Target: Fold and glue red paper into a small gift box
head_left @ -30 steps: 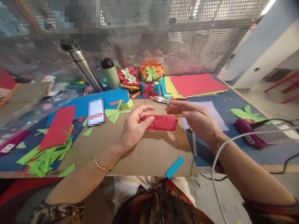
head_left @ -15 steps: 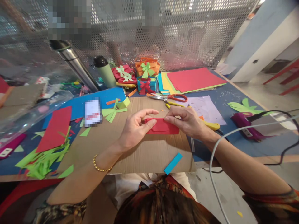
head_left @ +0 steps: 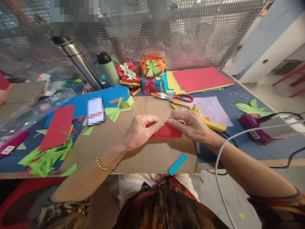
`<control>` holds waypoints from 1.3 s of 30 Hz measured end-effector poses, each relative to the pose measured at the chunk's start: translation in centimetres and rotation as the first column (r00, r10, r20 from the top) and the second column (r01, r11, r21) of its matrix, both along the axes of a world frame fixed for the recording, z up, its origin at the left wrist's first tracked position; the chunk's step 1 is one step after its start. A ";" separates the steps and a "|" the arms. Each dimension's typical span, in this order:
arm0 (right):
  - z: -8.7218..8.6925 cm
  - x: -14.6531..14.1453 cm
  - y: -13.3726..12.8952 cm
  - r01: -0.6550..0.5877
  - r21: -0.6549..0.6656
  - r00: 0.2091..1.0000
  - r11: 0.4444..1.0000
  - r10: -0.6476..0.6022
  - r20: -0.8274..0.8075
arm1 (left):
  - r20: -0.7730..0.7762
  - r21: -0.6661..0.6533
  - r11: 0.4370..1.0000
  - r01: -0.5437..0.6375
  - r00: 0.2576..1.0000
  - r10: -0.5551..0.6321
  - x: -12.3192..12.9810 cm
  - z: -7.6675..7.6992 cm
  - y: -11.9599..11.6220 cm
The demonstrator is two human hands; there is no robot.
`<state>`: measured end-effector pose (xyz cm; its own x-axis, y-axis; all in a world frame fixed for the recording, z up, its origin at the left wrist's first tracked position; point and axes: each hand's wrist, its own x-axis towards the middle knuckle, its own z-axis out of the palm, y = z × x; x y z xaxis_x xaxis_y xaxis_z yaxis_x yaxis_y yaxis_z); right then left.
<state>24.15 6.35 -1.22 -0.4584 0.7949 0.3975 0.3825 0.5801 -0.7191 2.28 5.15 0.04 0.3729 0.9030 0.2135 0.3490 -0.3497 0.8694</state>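
A folded red paper piece point(head_left: 165, 132) is held between both hands just above a brown cardboard sheet point(head_left: 143, 160). My left hand point(head_left: 144, 128) pinches its upper left edge between thumb and fingers. My right hand point(head_left: 188, 124) grips the top edge farther right, with the two thumb tips nearly touching. The paper's back side is hidden behind the fingers. A short blue strip point(head_left: 177, 164) lies on the cardboard near its front edge.
Scissors point(head_left: 183, 97) and a yellow glue gun point(head_left: 212, 124) lie behind my right hand. Small paper gift boxes point(head_left: 151, 83) and stacked coloured sheets point(head_left: 202, 79) stand at the back. Green scraps point(head_left: 45, 160) and a phone point(head_left: 95, 110) lie left; a grey cable point(head_left: 216, 171) crosses my right forearm.
My left hand has moved right along the paper's top edge, closer to my right hand, and its fingers have closed down. The view has shifted slightly.
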 end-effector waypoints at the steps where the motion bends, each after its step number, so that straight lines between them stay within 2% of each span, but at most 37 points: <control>1: 0.2 0.2 0.1 0.038 -0.078 0.998 0.996 -0.041 -0.044 | 0.017 -0.013 1.000 -0.001 1.000 0.001 -0.1 0.1 0.1; 3: 0.5 0.6 0.3 0.117 -0.207 0.979 0.971 -0.148 -0.139 | 0.048 -0.044 0.999 -0.011 0.999 0.013 -0.3 0.2 0.5; 5: 0.7 0.9 0.6 0.148 -0.264 0.964 0.953 -0.199 -0.179 | 0.061 -0.058 0.998 -0.024 0.998 0.027 -0.5 0.2 0.8; 9: 0.5 0.8 1.0 0.075 -0.259 0.993 0.963 -0.095 -0.066 | 0.038 -0.011 0.999 -0.036 0.999 0.036 -0.7 0.3 0.9; 13: 0.0 0.5 1.3 0.037 -0.269 0.993 0.962 -0.064 -0.094 | 0.000 0.041 0.999 -0.011 1.000 0.011 -0.5 0.2 0.7; 16: -0.2 0.6 1.4 0.035 -0.218 0.995 0.975 -0.054 -0.081 | -0.006 0.041 0.999 0.007 1.000 -0.006 -0.4 0.3 0.6; 19: 0.0 0.8 1.3 0.043 -0.198 0.997 0.979 -0.055 -0.055 | 0.008 0.019 1.000 0.009 1.000 -0.010 -0.4 0.4 0.6; 21: 0.3 0.9 1.1 0.045 -0.253 0.994 0.967 -0.068 -0.084 | 0.025 0.006 1.000 0.003 1.000 -0.003 -0.5 0.4 0.7; 25: 0.8 1.0 1.0 0.117 -0.342 0.962 0.932 -0.191 -0.193 | 0.054 0.015 1.000 -0.027 0.998 0.026 -0.8 0.3 0.9; 27: 0.9 0.8 1.0 0.127 -0.317 0.970 0.940 -0.184 -0.158 | 0.038 0.027 0.999 -0.026 0.999 0.025 -0.7 0.2 0.9; 30: 0.5 0.3 1.0 0.027 -0.250 0.999 0.968 -0.037 -0.037 | 0.000 0.052 0.999 -0.002 1.000 0.002 -0.5 0.0 0.7; 32: 0.1 -0.1 1.0 -0.029 -0.234 0.999 0.972 0.025 -0.021 | -0.019 0.071 0.997 0.011 1.000 -0.009 -0.3 -0.2 0.5; 34: -0.3 -0.4 1.0 -0.042 -0.227 0.998 0.973 0.028 -0.061 | -0.020 0.060 0.998 0.018 1.000 -0.017 -0.2 -0.5 0.5; 37: -0.6 -0.4 0.9 -0.022 -0.178 0.996 0.984 0.006 -0.091 | 0.014 -0.042 0.999 0.031 0.999 -0.031 -0.4 -0.7 0.9; 39: -0.7 -0.2 1.0 0.006 -0.146 0.995 0.989 -0.020 -0.096 | 0.069 -0.098 0.995 -0.003 0.998 0.010 -0.7 -0.6 1.4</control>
<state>23.99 7.33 -1.88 -0.4124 0.8533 0.3191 0.3136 0.4618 -0.8297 1.58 6.56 -0.53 0.3544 0.9231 0.1491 0.2890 -0.2598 0.9214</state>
